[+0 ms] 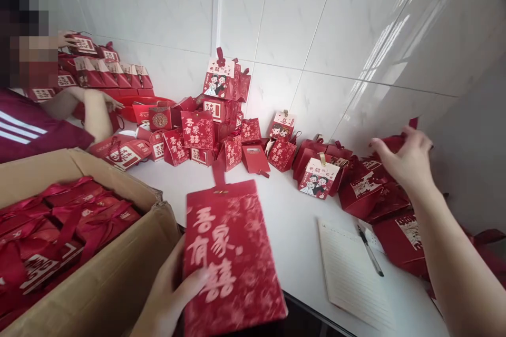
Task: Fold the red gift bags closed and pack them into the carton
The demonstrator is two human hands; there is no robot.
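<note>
Low in the middle of the head view, my left hand (174, 289) grips a red gift box (241, 253) with pale lettering and a ribbon loop on top, thumb across its front. Over at the right, my right hand (407, 160) reaches over a pile of dark red boxes (363, 187); its thumb and fingers are spread, and its fingertips lie by a red box top with an upright ribbon. Whether they touch it is hard to tell.
An open cardboard box (114, 268) of red packages stands at the left. Behind it a person in a maroon sleeve (35, 126) handles boxes. Stacked red boxes (197, 129) line the tiled wall. A notebook (351, 274) and pen (370, 253) lie on the white table (292, 231).
</note>
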